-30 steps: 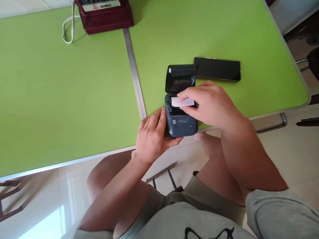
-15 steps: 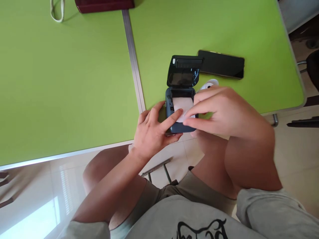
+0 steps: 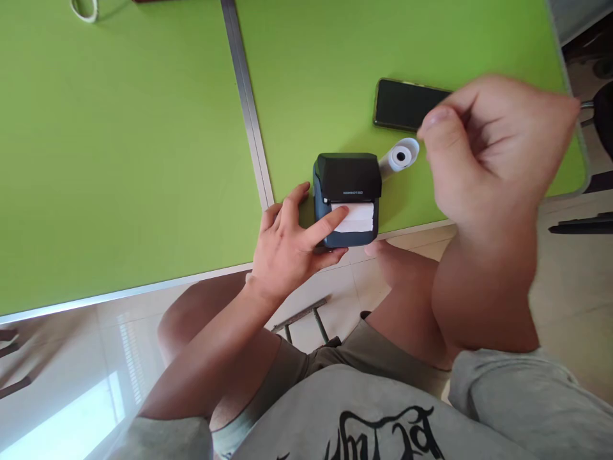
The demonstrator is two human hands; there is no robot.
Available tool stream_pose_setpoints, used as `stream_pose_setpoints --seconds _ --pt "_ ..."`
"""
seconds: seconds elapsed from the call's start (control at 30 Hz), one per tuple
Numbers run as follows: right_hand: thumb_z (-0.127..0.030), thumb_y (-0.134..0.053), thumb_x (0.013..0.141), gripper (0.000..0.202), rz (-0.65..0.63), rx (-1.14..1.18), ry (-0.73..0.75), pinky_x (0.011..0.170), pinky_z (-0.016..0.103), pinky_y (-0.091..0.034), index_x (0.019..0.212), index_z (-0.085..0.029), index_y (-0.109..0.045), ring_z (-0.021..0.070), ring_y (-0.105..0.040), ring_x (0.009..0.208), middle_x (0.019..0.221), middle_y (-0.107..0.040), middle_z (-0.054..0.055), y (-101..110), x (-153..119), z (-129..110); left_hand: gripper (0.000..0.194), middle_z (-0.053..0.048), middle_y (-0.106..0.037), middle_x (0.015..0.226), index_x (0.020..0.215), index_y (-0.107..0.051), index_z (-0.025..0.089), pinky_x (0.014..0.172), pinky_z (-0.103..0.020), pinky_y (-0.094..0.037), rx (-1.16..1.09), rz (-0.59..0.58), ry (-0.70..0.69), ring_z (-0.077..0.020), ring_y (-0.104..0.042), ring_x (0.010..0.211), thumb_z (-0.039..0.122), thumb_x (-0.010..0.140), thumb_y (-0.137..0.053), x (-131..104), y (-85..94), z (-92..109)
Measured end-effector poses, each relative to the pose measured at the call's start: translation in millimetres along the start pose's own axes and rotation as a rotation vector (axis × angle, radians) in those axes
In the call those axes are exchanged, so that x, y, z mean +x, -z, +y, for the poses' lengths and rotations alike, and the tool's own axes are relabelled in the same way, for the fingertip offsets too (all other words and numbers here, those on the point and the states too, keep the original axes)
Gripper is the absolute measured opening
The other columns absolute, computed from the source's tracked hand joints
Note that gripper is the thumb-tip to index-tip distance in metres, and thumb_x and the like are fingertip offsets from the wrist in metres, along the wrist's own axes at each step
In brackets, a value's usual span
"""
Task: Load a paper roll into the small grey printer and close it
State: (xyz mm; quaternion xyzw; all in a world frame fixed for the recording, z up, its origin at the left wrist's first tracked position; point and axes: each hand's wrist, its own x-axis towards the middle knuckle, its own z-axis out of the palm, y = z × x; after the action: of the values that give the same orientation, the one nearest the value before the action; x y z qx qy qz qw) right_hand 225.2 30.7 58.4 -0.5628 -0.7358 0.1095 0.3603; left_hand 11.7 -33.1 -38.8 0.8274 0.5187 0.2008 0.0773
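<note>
A small dark blue printer with a black lid [image 3: 349,176] stands at the near edge of the green table, its lid down. A strip of white paper [image 3: 360,218] sticks out below the lid. My left hand [image 3: 293,239] grips the printer's near left corner, its index finger pressing on the paper and the thumb low at the front. Raised above the table on the right, my right hand [image 3: 488,144] has its fingers curled and pressed together; whatever may be in them is hidden. Beside the printer lies a white paper roll [image 3: 401,155].
A black phone [image 3: 405,105] lies behind the roll, partly covered by my right hand. A metal seam [image 3: 245,96] crosses the green table [image 3: 134,147]. At the top left is a white loop of cord [image 3: 89,16]. My knees are below the table edge.
The printer's lid has swung from open to closed over the paper. My right hand has left the paper and moved up and right. My left hand stays on the printer.
</note>
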Motion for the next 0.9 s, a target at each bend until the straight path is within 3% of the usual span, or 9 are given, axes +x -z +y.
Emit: stream_pose_setpoints --seconds 0.13,0.3,0.57,0.73,0.9 --pt "-0.046 -0.062 0.096 0.055 -0.290 -0.155 -0.108 0.055 0.035 -0.021 0.048 -0.024 -0.049 0.0118 -0.028 0.046 0.043 -0.026 -0.004 2.7 -3.1 2.0 0.056 -0.017 -0.049 0.156 0.145 -0.059 0.040 0.108 -0.048 -0.046 -0.007 -0.003 0.008 -0.0326 -0.059 0.139 0.063 0.094 -0.066 0.3 -0.5 -0.2" --pt "-0.057 -0.065 0.095 0.060 -0.524 -0.092 -0.145 0.052 0.034 -0.035 0.047 -0.023 -0.055 0.0122 -0.036 0.042 0.039 -0.036 -0.003 -13.5 -5.6 29.8 0.073 -0.018 -0.048 0.157 0.153 -0.051 0.037 0.110 -0.047 -0.045 -0.027 -0.032 0.048 -0.0347 -0.061 0.136 0.060 0.088 -0.074 1.6 -0.3 0.5" --pt "-0.060 -0.059 0.099 0.062 -0.563 -0.026 -0.079 0.050 0.035 -0.040 0.050 -0.023 -0.056 0.0118 -0.038 0.037 0.038 -0.039 -0.003 -18.4 -4.8 41.5 0.077 -0.019 -0.051 0.156 0.150 -0.053 0.031 0.109 -0.045 -0.046 0.001 0.010 0.034 -0.0338 -0.063 0.134 0.058 0.082 -0.078 2.4 -1.1 1.1" --pt "-0.060 -0.057 0.100 0.059 -0.600 -0.010 -0.166 0.054 0.035 -0.041 0.055 -0.022 -0.060 0.0152 -0.047 0.042 0.039 -0.044 -0.001 -20.6 -6.7 41.0 0.108 -0.024 -0.058 0.151 0.159 -0.038 0.012 0.111 -0.042 -0.046 0.023 0.024 0.085 -0.0356 -0.059 0.139 0.076 0.079 -0.071 2.6 -6.7 -1.9" --pt "-0.072 -0.037 0.103 0.069 -0.623 0.110 -0.262 0.051 0.033 -0.039 0.056 -0.023 -0.054 0.0150 -0.047 0.041 0.040 -0.046 0.000 -27.0 -22.8 41.6 0.112 -0.025 -0.057 0.153 0.159 -0.038 0.009 0.113 -0.045 -0.044 0.001 -0.010 0.085 -0.0381 -0.058 0.140 0.086 0.081 -0.062 1.8 -9.5 -5.5"
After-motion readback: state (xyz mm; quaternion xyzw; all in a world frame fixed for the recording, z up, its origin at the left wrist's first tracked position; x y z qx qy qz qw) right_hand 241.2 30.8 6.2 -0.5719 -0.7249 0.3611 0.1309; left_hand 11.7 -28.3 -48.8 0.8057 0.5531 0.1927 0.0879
